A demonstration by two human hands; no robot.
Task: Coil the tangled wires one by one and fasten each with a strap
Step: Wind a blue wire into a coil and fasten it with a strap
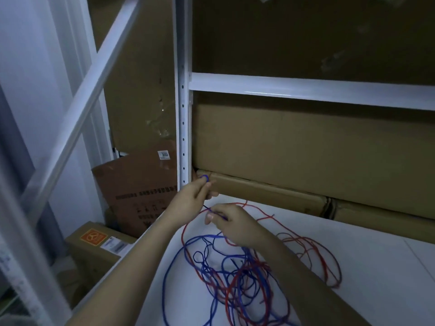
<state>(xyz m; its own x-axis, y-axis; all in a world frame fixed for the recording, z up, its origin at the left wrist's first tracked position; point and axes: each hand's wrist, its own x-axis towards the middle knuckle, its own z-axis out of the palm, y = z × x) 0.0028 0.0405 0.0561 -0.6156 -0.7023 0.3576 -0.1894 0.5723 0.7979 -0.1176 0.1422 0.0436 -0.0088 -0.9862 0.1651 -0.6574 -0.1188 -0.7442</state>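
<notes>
Pinching a small blue wire [211, 241] loop, left hand [191, 196] raised near shelf upright [183, 128], same wire gripped by right hand [231, 225], red wire [313, 255] tangled beneath on white table [376, 278].

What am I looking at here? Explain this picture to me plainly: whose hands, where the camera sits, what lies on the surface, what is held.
There is no machine: a person works with bare hands, filmed by a camera worn on their head, looking forward and down. On the white shelf surface lies a tangle of thin blue wire and thin red wire. The left hand pinches a small loop of the blue wire; the right hand pinches the same strand lower down. Brown cardboard boxes stand behind.
</notes>
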